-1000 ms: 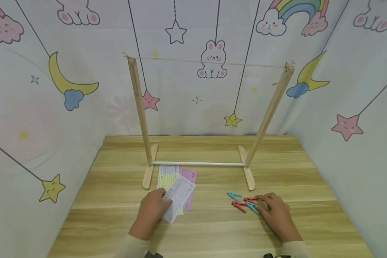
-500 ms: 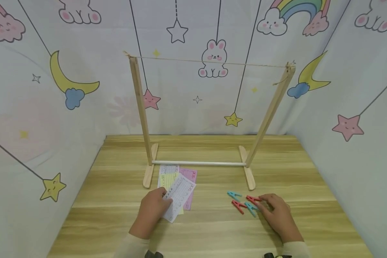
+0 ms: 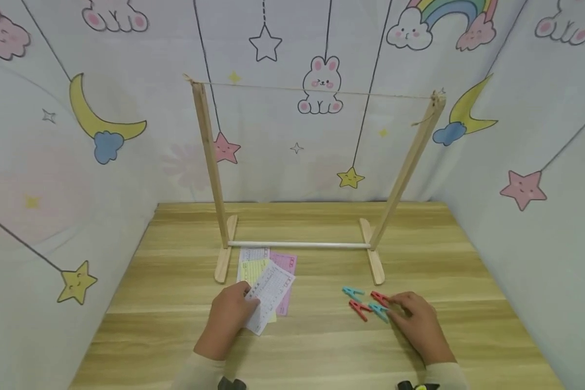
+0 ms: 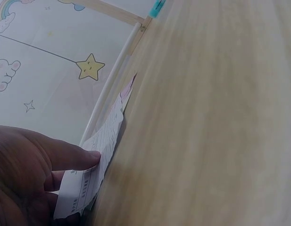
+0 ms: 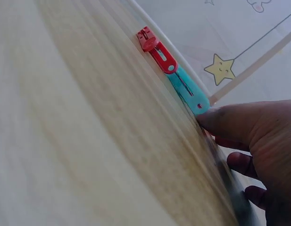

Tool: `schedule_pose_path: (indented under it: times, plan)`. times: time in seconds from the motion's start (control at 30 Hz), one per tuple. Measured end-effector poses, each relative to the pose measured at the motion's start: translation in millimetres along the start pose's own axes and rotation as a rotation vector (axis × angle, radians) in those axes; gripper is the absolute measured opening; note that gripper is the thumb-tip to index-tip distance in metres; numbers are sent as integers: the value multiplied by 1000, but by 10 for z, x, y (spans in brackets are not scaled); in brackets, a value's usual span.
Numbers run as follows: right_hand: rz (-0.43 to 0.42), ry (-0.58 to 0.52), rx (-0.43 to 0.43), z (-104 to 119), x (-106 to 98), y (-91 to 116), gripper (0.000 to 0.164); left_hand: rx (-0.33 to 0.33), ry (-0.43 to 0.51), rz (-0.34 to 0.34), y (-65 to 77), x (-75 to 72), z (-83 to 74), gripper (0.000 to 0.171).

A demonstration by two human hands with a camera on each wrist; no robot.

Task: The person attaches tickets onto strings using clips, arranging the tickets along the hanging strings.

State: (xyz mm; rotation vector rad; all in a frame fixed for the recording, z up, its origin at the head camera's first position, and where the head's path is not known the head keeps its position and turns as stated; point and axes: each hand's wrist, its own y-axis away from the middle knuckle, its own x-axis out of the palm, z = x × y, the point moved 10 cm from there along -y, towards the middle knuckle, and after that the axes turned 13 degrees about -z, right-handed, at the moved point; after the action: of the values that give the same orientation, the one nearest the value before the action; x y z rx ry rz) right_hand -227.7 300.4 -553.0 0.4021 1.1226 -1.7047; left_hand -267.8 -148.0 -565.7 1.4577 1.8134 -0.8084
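Note:
In the head view my left hand (image 3: 231,311) pinches a white printed paper slip (image 3: 271,292) between thumb and fingers. The slip lies slanted over a yellow slip (image 3: 253,268), a pink slip (image 3: 285,262) and another white slip (image 3: 254,253). My right hand (image 3: 416,325) rests by a small group of clothespins, its index fingertip at the end of a red clothespin (image 3: 380,298). Its thumb tip meets the end of a blue clothespin (image 5: 195,96) in the right wrist view. A second red clothespin (image 3: 358,310) and a second blue clothespin (image 3: 353,293) lie to the left.
Behind the slips stands a wooden frame, with a left post (image 3: 209,162), a right post (image 3: 407,173) and a white bottom rod (image 3: 297,245). A thin string (image 3: 273,88) runs between the post tops. Patterned cloth (image 3: 283,179) encloses the wooden table (image 3: 312,346).
The red clothespin under my right index finger has shifted and turned, coming apart from the blue one beside it, which has also turned slightly. My left hand keeps its hold on the white slip.

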Motion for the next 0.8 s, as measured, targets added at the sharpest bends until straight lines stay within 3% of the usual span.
schedule_pose_path:
  times: [0.2, 0.33, 0.6, 0.8]
  plan:
    - [-53, -14, -2, 43, -17, -15, 18, 2, -2, 0, -4, 6, 8, 18]
    - [-71, -11, 44, 30, -45, -59, 17, 9, -1, 4, -28, 3, -8, 18]
    - [-12, 3, 194, -61, 112, -205, 49, -30, 4, 21, -76, -21, 4, 17]
    - [-14, 46, 227, -50, 141, -172, 42, -27, 2, 55, -33, 34, -11, 19]
